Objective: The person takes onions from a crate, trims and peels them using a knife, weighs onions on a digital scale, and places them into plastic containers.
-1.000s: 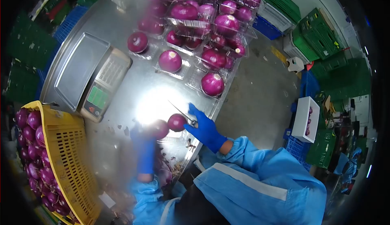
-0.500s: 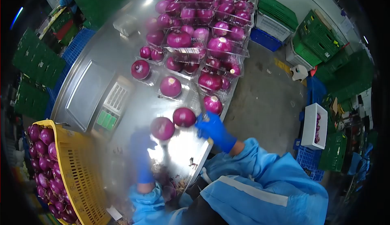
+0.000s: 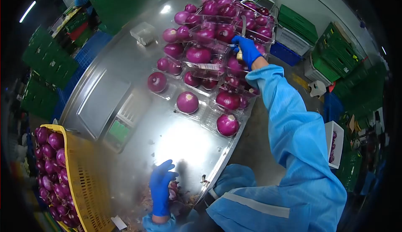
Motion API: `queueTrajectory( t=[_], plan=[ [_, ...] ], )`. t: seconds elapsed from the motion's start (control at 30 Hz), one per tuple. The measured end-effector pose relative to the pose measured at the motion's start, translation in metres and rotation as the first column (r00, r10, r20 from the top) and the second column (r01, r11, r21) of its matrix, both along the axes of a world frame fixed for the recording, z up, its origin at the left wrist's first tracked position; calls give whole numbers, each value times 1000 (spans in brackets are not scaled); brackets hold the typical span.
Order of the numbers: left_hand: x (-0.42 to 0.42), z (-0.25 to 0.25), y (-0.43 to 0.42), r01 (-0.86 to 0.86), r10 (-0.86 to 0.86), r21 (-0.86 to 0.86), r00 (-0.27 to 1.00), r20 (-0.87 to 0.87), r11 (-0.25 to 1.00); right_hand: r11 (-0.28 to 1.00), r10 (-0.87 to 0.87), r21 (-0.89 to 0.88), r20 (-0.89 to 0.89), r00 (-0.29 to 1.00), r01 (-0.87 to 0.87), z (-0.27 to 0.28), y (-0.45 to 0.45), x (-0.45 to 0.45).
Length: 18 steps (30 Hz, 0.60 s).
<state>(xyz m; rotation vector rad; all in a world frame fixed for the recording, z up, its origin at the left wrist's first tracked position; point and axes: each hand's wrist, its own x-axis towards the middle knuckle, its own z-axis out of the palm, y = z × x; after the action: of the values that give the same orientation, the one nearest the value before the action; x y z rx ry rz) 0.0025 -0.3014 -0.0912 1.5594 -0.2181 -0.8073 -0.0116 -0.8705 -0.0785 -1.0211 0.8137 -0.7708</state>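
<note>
My right hand (image 3: pixel 250 53), in a blue glove, is closed round the light handle of a knife (image 3: pixel 243 26). Its blade points up, over the far right part of the packed onions. Purple onions in clear plastic trays (image 3: pixel 199 54) are stacked beneath and beside this hand. Low on the metal table, my left hand (image 3: pixel 161 186), also gloved in blue, has its fingers stretched out and apart. Close to its right side are onion skins and a partly hidden onion (image 3: pixel 172 191). Single onions (image 3: pixel 187 102) sit in trays at the front of the stack, another (image 3: pixel 227 125) near the table's right edge.
A yellow crate (image 3: pixel 86 182) full of onions stands at the left. On the table (image 3: pixel 138 144) are a weighing scale (image 3: pixel 119 127) and an empty clear tray (image 3: pixel 144 33). Green crates (image 3: pixel 337 43) and a white box (image 3: pixel 333 144) stand on the right side.
My right hand has moved far forward with the knife, over the stack. My left hand is lower, by the skins. The two loose onions between my hands are gone from that spot.
</note>
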Motion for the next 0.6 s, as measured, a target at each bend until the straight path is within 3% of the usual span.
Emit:
queueTrajectory(
  t=[0.03, 0.13, 0.17, 0.27, 0.4, 0.53, 0.6],
  plan=[
    [0, -5, 11, -23, 23, 36, 1000, 3, 999, 1000, -1, 19, 27, 1000, 0, -37, -37, 17],
    [-4, 0, 31, -114, 119, 84, 991, -55, 990, 993, -77, 96, 27, 997, 74, 10, 1, 14],
    [-3, 0, 40, -126, 131, 88, 990, -55, 988, 984, -43, 174, 119, 992, 22, 8, -7, 14],
    [-5, 6, 52, -169, 170, 101, 985, -5, 980, 984, -38, 177, 102, 994, 20, 7, -11, 16],
    [3, -7, 88, -202, 190, 157, 978, 88, 967, 994, -109, -10, -9, 994, 109, 7, -3, 16],
    [7, -9, 111, -252, 236, 155, 965, 116, 955, 990, -124, -61, -1, 992, 123, 12, -2, 16],
    [8, -8, 121, -277, 264, 133, 958, 112, 952, 980, -175, -114, -99, 979, 164, 22, 10, 16]
  ],
)
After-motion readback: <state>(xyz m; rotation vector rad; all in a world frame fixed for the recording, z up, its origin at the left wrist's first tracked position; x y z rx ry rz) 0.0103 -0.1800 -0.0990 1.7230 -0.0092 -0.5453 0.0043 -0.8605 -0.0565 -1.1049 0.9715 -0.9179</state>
